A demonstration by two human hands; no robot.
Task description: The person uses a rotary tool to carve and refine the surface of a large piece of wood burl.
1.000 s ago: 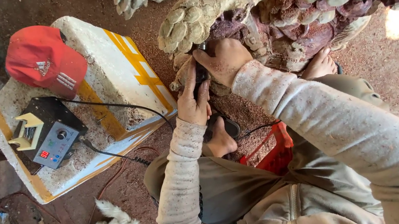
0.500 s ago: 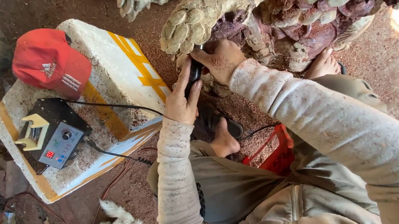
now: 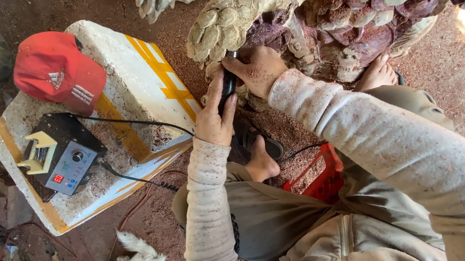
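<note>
Both hands close on a slim black rotary tool: the right hand wraps its upper end, the left hand steadies it from below, its tip pressed to a scaled wood carving. A black cord runs to a control box (red display lit) on a white foam block, beside a red cap.

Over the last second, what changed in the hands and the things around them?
Little: both hands, left and right, keep their grip on the black tool against the scaled carving. The cap, control box and foam block stayed put.
</note>
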